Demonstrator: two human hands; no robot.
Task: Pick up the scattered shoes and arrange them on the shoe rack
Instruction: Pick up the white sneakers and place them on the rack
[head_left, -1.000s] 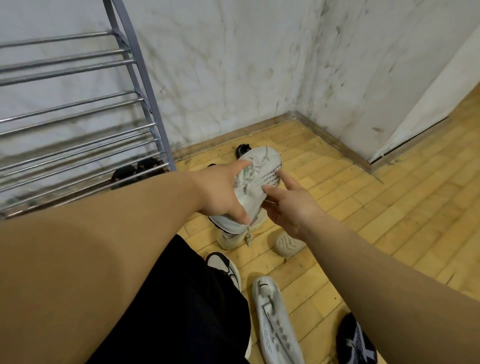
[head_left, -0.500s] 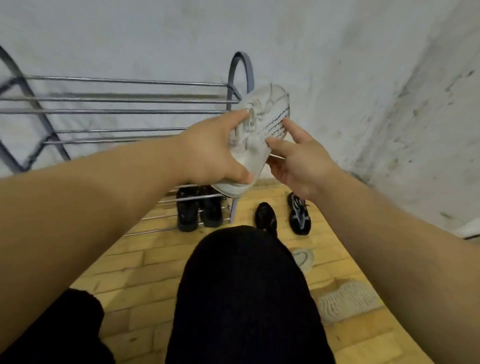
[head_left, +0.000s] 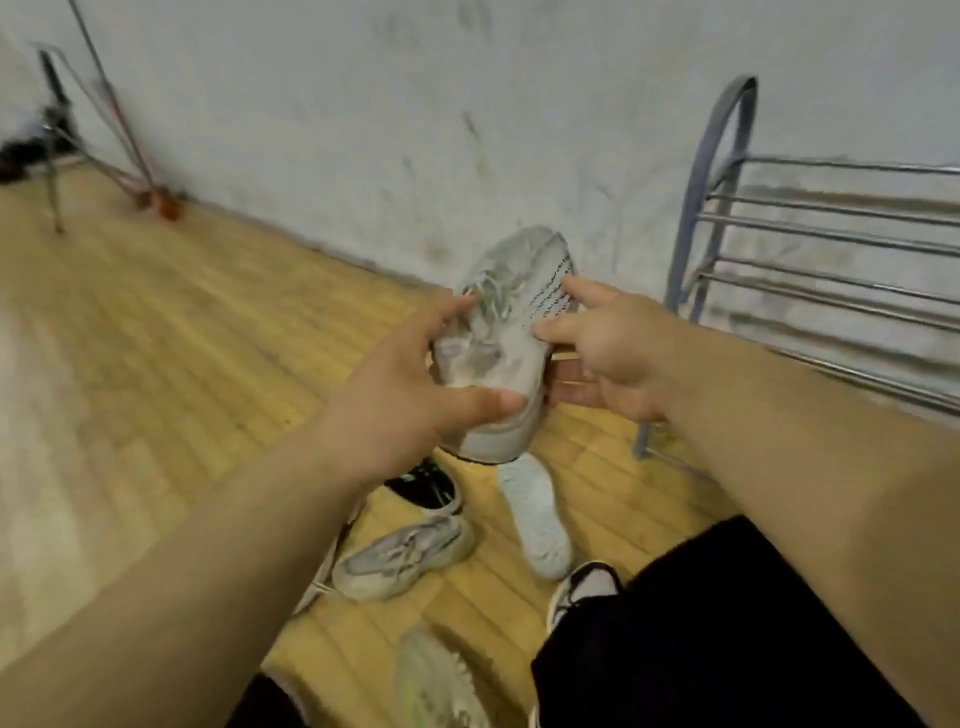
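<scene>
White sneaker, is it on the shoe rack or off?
Off: left hand and right hand hold the white sneaker left of the shoe rack.

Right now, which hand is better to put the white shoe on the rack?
Probably the right hand: it holds the white shoe on the side facing the shoe rack, which stands to the right. The left hand grips the far side.

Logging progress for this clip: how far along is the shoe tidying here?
Done: nothing shows; the shoe rack rails in view are bare. In hand: left hand and right hand hold a white sneaker beside it. Left: a black shoe, a grey sneaker, a sole-up white shoe and more lie on the floor.
</scene>
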